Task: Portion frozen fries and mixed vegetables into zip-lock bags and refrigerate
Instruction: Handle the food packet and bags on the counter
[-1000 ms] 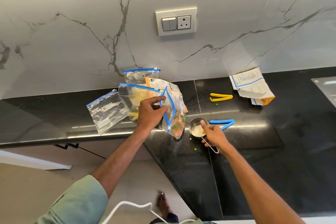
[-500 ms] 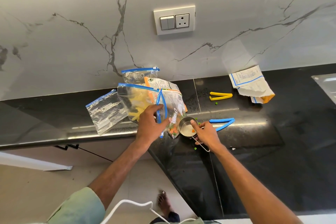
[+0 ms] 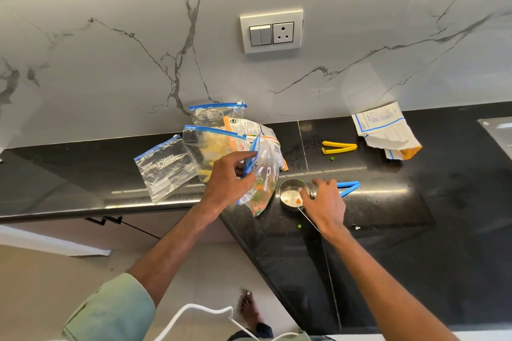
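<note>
**Vegetable bag held at counter edge; measuring cup under right hand**

The vegetable bag [image 3: 263, 191], a clear zip-lock bag with a blue seal, is being held by the left hand [image 3: 227, 185] at the front edge of the black countertop [image 3: 388, 257]. Its blue top strip is being pinched between curled fingers and thumb. The bag is being kept tilted, with orange and green pieces gathered in its lower end.

Just to the right of the bag, a small metal measuring cup [image 3: 289, 198] is being partly covered by the right hand [image 3: 325, 202]. The fingers are being stretched loosely across the cup's far rim, the thumb is being rested at the bowl, and the wire handle is being hidden in part beneath the palm. Whether anything is being gripped by this hand cannot be told. One orange piece is being noted inside the cup.

Behind the left hand, a fries bag [image 3: 210, 149], an orange printed packet [image 3: 249, 130] and a further zip-lock bag [image 3: 216, 113] are being recorded in a cluster near the wall. An empty zip-lock bag [image 3: 163, 169] is being noted flat to their left. A blue clip [image 3: 350, 187] is being noted at the right fingertips, a yellow clip [image 3: 339, 147] farther back, and a torn packet [image 3: 385, 133] near the wall. Two loose peas [image 3: 332, 158] are being noted on the counter.
</note>
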Demonstrator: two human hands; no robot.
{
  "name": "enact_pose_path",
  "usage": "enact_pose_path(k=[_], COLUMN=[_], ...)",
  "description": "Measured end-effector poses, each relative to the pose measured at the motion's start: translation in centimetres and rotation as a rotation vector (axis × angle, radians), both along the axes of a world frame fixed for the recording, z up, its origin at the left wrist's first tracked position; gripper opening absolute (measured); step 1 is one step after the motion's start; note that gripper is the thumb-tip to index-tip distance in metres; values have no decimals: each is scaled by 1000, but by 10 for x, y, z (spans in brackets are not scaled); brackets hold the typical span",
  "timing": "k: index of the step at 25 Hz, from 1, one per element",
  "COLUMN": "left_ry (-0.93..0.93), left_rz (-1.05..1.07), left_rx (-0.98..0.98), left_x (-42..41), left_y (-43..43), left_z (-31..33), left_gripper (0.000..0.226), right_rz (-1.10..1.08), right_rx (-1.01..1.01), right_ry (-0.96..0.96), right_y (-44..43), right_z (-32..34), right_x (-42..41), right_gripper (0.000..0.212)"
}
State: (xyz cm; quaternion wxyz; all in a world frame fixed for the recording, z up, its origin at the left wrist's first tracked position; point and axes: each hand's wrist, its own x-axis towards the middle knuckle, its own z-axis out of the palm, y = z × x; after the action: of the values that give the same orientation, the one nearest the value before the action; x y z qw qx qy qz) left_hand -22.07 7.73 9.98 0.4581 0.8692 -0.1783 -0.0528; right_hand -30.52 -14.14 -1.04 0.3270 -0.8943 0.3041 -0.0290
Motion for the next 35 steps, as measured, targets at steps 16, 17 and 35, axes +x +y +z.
enact_pose_path(k=[16,17,35], left_ry=[-116,-134,-423], left_rz=[-41,-11,157], left_rx=[66,84,260], left_x=[15,14,61], left_y=[58,60,61], left_z=[7,4,-29], left_gripper=[49,41,61], right_rz=[711,681,-498], right_rx=[135,140,-51], right_ry=[-413,-447,-159], right_y=[34,36,-140], right_z=[111,109,-4], right_x=[79,77,42], right_gripper=[22,21,61])
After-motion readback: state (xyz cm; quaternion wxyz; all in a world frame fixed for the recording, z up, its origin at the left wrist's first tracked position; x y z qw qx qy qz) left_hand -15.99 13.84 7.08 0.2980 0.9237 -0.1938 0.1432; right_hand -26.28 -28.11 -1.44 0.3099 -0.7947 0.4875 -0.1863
